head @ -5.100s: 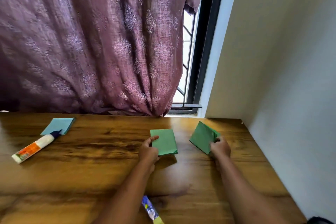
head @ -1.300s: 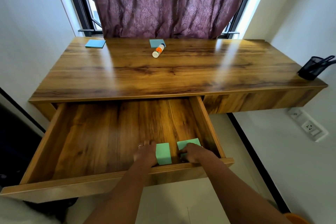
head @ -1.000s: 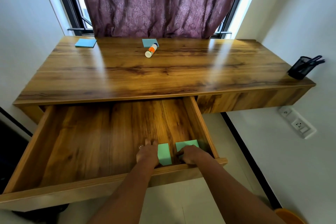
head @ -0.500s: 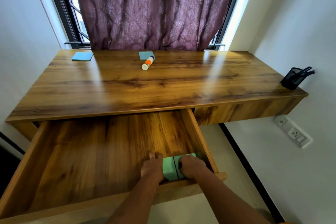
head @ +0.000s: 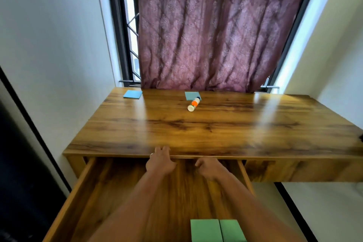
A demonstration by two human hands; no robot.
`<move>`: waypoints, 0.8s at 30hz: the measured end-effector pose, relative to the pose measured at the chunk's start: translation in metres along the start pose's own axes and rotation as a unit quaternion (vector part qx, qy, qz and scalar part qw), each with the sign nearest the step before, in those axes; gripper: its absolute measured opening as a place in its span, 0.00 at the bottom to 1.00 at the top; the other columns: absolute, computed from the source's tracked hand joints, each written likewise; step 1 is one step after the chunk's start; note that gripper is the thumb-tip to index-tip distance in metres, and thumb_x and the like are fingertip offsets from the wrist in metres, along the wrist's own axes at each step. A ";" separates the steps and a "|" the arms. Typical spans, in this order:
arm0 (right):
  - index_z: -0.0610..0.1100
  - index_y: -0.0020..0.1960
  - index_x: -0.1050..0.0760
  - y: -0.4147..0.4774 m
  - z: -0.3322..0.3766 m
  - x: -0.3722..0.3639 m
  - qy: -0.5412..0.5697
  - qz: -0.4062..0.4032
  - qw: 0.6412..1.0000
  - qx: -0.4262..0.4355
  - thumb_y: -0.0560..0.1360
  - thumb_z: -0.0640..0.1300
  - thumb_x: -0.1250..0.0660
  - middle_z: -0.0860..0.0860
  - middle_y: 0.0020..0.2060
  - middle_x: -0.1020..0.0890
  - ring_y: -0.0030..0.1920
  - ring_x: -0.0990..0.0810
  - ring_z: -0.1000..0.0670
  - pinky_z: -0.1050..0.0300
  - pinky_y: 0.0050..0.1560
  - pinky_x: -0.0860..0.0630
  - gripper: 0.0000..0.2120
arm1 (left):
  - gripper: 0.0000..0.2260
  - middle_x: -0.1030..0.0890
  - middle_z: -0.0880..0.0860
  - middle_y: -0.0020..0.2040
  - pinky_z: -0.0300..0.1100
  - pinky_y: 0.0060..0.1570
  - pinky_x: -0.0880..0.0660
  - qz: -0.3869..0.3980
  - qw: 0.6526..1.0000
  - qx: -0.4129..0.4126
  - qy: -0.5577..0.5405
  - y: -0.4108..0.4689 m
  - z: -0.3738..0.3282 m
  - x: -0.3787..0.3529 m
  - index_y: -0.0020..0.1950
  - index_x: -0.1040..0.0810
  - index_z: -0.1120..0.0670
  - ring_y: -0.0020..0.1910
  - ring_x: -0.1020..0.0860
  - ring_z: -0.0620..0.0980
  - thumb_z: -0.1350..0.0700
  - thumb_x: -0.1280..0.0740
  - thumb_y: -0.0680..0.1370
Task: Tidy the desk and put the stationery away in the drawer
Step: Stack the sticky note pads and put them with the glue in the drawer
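The green pads [head: 206, 230] are released, side by side in the drawer [head: 102, 192]; the left hand [head: 160, 163] and right hand [head: 208, 167] are lifted away — loose, empty. The glue stick [head: 193, 104] is left on the desk [head: 235, 133].

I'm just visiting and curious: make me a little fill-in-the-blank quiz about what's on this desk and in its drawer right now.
The two green pads lie side by side in the open ____.
The blue pads on the desk number ____.
The glue stick lies right by a pad whose colour is ____.
The left hand and right hand both hold ____.
Missing words: drawer; two; blue; nothing.
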State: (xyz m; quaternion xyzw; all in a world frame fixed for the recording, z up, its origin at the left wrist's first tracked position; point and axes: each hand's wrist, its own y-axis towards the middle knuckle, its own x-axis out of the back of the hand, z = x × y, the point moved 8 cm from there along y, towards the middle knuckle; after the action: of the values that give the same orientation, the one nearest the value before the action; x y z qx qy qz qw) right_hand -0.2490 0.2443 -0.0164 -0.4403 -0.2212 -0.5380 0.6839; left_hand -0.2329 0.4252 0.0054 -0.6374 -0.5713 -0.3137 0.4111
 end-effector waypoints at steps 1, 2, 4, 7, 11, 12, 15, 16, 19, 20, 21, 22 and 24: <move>0.50 0.54 0.24 0.010 0.011 0.009 0.012 -0.003 1.000 0.008 0.75 0.44 0.35 0.49 0.50 0.21 0.48 0.22 0.50 0.54 0.50 0.23 0.09 | 0.23 0.32 0.53 0.65 0.48 0.55 0.26 -0.006 1.000 0.002 -0.004 0.010 0.001 0.012 0.67 0.33 0.51 0.62 0.29 0.55 0.48 0.32 0.75; 0.49 0.55 0.24 0.020 0.019 0.018 0.023 -0.006 1.000 0.014 0.75 0.44 0.34 0.48 0.50 0.21 0.49 0.22 0.50 0.55 0.49 0.25 0.08 | 0.22 0.31 0.54 0.65 0.49 0.57 0.27 -0.008 1.000 0.006 -0.005 0.020 0.002 0.023 0.66 0.32 0.51 0.62 0.28 0.56 0.48 0.33 0.75; 0.47 0.54 0.23 0.046 0.035 0.038 0.040 -0.022 0.998 0.032 0.75 0.43 0.35 0.47 0.53 0.20 0.53 0.22 0.49 0.55 0.53 0.26 0.08 | 0.22 0.32 0.55 0.66 0.49 0.61 0.29 -0.009 1.000 0.016 -0.007 0.042 0.002 0.039 0.66 0.30 0.53 0.63 0.29 0.56 0.48 0.32 0.74; 0.49 0.51 0.22 0.087 0.050 0.070 0.061 -0.062 0.995 0.042 0.74 0.42 0.35 0.47 0.53 0.19 0.55 0.22 0.47 0.55 0.56 0.26 0.08 | 0.23 0.31 0.56 0.67 0.50 0.63 0.29 -0.017 0.999 0.032 -0.025 0.080 -0.001 0.057 0.65 0.28 0.54 0.63 0.29 0.57 0.50 0.30 0.73; 0.50 0.57 0.24 0.152 0.060 0.112 0.058 -0.105 0.992 0.037 0.75 0.47 0.37 0.49 0.54 0.19 0.54 0.22 0.47 0.53 0.53 0.25 0.11 | 0.23 0.30 0.55 0.66 0.50 0.64 0.30 -0.020 0.999 0.026 -0.025 0.138 -0.023 0.069 0.66 0.29 0.52 0.65 0.30 0.56 0.49 0.31 0.72; 0.51 0.60 0.25 0.169 0.060 0.121 0.047 -0.120 0.991 0.034 0.75 0.47 0.38 0.49 0.55 0.20 0.56 0.22 0.46 0.52 0.54 0.25 0.13 | 0.23 0.30 0.55 0.66 0.50 0.63 0.30 -0.018 0.999 0.030 -0.023 0.153 -0.029 0.068 0.66 0.29 0.52 0.64 0.30 0.56 0.49 0.31 0.73; 0.51 0.67 0.30 0.218 0.063 0.138 0.009 -0.137 0.990 0.034 0.74 0.45 0.37 0.47 0.61 0.23 0.60 0.24 0.43 0.51 0.56 0.26 0.20 | 0.22 0.30 0.55 0.67 0.50 0.61 0.29 -0.017 0.999 0.031 -0.003 0.199 -0.045 0.062 0.65 0.28 0.51 0.63 0.29 0.56 0.48 0.31 0.72; 0.50 0.67 0.30 0.235 0.064 0.142 -0.012 -0.141 0.989 0.040 0.75 0.45 0.37 0.46 0.63 0.24 0.61 0.25 0.43 0.50 0.56 0.27 0.20 | 0.22 0.31 0.55 0.67 0.49 0.61 0.29 -0.012 0.999 0.032 0.000 0.214 -0.050 0.058 0.65 0.28 0.51 0.63 0.29 0.57 0.48 0.30 0.72; 0.47 0.68 0.31 0.276 0.073 0.153 -0.099 -0.161 0.979 0.070 0.78 0.51 0.38 0.46 0.68 0.30 0.64 0.28 0.40 0.48 0.59 0.28 0.20 | 0.23 0.32 0.55 0.67 0.49 0.62 0.29 -0.003 1.000 0.029 0.008 0.247 -0.063 0.048 0.66 0.28 0.53 0.63 0.30 0.57 0.50 0.30 0.72; 0.48 0.68 0.32 0.285 0.075 0.153 -0.122 -0.160 0.977 0.075 0.78 0.54 0.40 0.47 0.70 0.33 0.66 0.30 0.39 0.47 0.60 0.29 0.21 | 0.24 0.32 0.55 0.66 0.50 0.61 0.28 -0.001 1.000 0.026 0.010 0.255 -0.066 0.045 0.66 0.29 0.53 0.63 0.29 0.57 0.50 0.29 0.72; 0.49 0.69 0.32 0.297 0.075 0.151 -0.133 -0.150 0.977 0.076 0.78 0.57 0.41 0.49 0.71 0.34 0.67 0.31 0.39 0.46 0.61 0.30 0.22 | 0.24 0.31 0.56 0.66 0.50 0.61 0.28 0.000 1.000 0.022 0.012 0.265 -0.069 0.041 0.66 0.29 0.53 0.62 0.29 0.57 0.50 0.29 0.72; 0.50 0.68 0.31 0.307 0.074 0.149 -0.140 -0.139 0.978 0.073 0.78 0.59 0.42 0.49 0.71 0.34 0.67 0.31 0.39 0.46 0.61 0.30 0.22 | 0.24 0.31 0.56 0.66 0.51 0.61 0.28 0.000 1.000 0.019 0.014 0.273 -0.071 0.038 0.67 0.30 0.53 0.63 0.29 0.56 0.50 0.30 0.73; 0.50 0.64 0.28 0.325 0.068 0.143 -0.126 -0.129 0.981 0.070 0.78 0.61 0.43 0.49 0.66 0.28 0.63 0.27 0.42 0.48 0.58 0.28 0.21 | 0.25 0.32 0.56 0.67 0.51 0.62 0.28 0.000 1.000 0.014 0.015 0.289 -0.075 0.030 0.68 0.31 0.53 0.64 0.30 0.57 0.51 0.30 0.73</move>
State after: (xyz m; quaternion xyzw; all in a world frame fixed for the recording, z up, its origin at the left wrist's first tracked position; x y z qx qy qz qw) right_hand 0.1117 0.2348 0.0107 -0.4233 -0.3983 -0.5450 0.6043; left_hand 0.0615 0.3703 0.0188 -0.6271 -0.5692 -0.3152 0.4282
